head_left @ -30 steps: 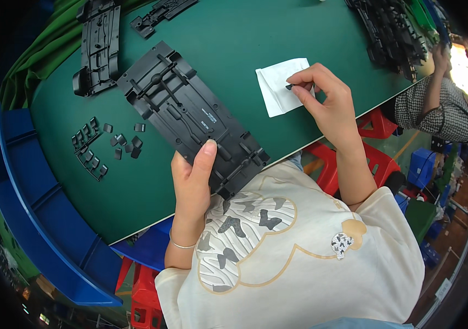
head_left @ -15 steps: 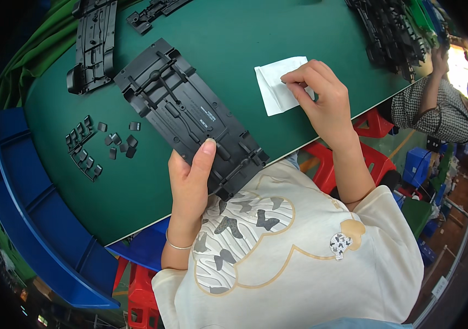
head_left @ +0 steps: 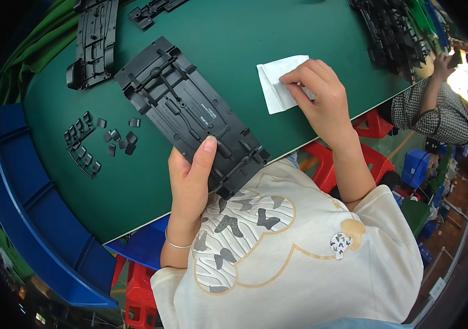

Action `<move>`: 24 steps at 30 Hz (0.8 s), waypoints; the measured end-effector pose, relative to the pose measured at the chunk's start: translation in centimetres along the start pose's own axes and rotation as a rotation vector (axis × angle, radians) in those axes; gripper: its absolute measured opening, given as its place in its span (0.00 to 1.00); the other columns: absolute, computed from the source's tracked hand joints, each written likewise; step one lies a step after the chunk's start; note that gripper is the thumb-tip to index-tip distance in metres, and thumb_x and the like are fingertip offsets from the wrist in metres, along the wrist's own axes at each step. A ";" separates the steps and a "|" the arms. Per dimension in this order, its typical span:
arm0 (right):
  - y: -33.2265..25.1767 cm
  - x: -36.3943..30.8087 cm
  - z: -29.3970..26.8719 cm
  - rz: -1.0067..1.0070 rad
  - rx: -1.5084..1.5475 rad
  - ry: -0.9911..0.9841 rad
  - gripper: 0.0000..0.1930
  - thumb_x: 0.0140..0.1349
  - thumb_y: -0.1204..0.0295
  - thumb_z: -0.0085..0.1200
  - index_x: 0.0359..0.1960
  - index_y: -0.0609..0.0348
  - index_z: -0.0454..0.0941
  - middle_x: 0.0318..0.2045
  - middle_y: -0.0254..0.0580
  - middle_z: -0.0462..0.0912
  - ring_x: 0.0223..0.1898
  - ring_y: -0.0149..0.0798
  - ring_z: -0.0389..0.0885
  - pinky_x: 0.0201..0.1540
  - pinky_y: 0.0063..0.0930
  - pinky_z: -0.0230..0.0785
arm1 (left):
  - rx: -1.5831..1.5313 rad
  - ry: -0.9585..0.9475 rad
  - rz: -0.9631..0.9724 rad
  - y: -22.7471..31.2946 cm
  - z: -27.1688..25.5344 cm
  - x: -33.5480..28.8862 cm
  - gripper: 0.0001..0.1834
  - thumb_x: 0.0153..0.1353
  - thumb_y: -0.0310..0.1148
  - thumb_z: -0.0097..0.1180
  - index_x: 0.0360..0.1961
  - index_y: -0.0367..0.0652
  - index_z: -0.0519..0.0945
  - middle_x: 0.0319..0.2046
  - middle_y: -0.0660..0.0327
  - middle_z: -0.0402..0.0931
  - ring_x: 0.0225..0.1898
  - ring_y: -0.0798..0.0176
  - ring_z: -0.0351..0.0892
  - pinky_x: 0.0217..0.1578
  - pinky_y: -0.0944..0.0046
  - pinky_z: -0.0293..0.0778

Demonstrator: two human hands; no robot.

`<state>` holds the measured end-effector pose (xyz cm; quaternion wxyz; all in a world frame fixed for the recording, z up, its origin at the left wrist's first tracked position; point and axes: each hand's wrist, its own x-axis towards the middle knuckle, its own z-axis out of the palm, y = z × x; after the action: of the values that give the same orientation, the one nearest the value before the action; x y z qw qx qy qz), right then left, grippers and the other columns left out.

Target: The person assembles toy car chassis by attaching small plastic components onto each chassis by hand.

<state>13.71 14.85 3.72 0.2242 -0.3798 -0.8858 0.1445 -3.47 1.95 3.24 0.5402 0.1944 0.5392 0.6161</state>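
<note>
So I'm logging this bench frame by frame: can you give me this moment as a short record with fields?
Left hand: grips the near end of a long black plastic panel, thumb on top.
Right hand: fingers pressed on a white sheet.
Surface: green table.
Loose parts: small black clips left of the panel.
Further off: more black mouldings at the far edge.
Others: another person's patterned sleeve at right.

A: What do I log around the green table (head_left: 278,22)?

B: I see small black clips (head_left: 94,143) on its left part, another black panel (head_left: 94,46) at its far left, stacked black parts (head_left: 395,33) at its far right. Blue bins (head_left: 31,219) left of it, red stools (head_left: 373,153) below its edge.
</note>
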 end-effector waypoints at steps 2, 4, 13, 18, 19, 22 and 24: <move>-0.2 -0.2 -0.4 0.072 0.116 0.024 0.06 0.43 0.82 0.52 0.25 0.60 0.73 0.23 0.37 0.73 0.27 0.36 0.71 0.32 0.24 0.63 | -0.012 -0.025 -0.003 -0.1 0.0 0.0 0.13 0.57 0.28 0.45 0.43 0.34 0.68 0.39 0.60 0.69 0.39 0.70 0.67 0.44 0.70 0.63; -0.6 -0.4 -0.9 0.141 0.231 0.050 0.05 0.45 0.81 0.52 0.26 0.60 0.73 0.24 0.35 0.74 0.27 0.33 0.71 0.32 0.22 0.63 | -0.016 -0.027 -0.017 -0.1 0.0 0.0 0.13 0.57 0.28 0.45 0.43 0.34 0.68 0.39 0.60 0.69 0.40 0.70 0.67 0.44 0.70 0.63; -0.1 -0.8 -1.9 0.521 1.717 -0.115 0.08 0.52 0.76 0.52 0.34 0.62 0.70 0.26 0.33 0.73 0.28 0.25 0.68 0.34 0.16 0.62 | 0.030 0.010 -0.081 -0.3 -0.5 -0.1 0.20 0.55 0.28 0.45 0.49 0.33 0.61 0.44 0.55 0.67 0.44 0.64 0.68 0.46 0.66 0.64; -0.9 -0.2 -2.5 0.532 1.494 -0.105 0.05 0.51 0.77 0.52 0.30 0.62 0.72 0.25 0.33 0.72 0.28 0.26 0.69 0.30 0.18 0.63 | 0.014 -0.002 -0.063 -0.5 -0.6 -0.1 0.20 0.55 0.29 0.45 0.49 0.33 0.61 0.44 0.54 0.66 0.44 0.64 0.68 0.46 0.65 0.64; -1.1 -0.2 -2.7 0.525 1.213 -0.078 0.04 0.50 0.78 0.52 0.29 0.61 0.72 0.24 0.34 0.72 0.27 0.28 0.70 0.29 0.20 0.63 | 0.001 0.000 -0.060 -0.3 -0.3 -0.1 0.17 0.56 0.29 0.45 0.47 0.34 0.64 0.42 0.57 0.68 0.42 0.67 0.67 0.45 0.68 0.63; 0.0 0.2 -1.5 0.053 0.190 0.015 0.05 0.47 0.80 0.51 0.28 0.61 0.73 0.22 0.38 0.71 0.26 0.35 0.71 0.28 0.25 0.64 | 0.002 0.007 -0.050 0.0 0.1 0.0 0.14 0.57 0.29 0.45 0.44 0.34 0.67 0.40 0.60 0.69 0.41 0.70 0.67 0.45 0.70 0.62; 0.4 0.3 -1.0 0.026 0.171 -0.019 0.06 0.45 0.81 0.51 0.28 0.61 0.72 0.22 0.41 0.70 0.27 0.41 0.70 0.29 0.29 0.64 | 0.015 0.014 -0.041 0.0 0.0 -0.1 0.14 0.57 0.29 0.45 0.44 0.34 0.68 0.40 0.60 0.69 0.40 0.70 0.67 0.44 0.70 0.62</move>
<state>14.26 15.42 4.56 0.2457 -0.3696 -0.8672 0.2260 -3.41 1.87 3.33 0.5475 0.1831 0.5513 0.6023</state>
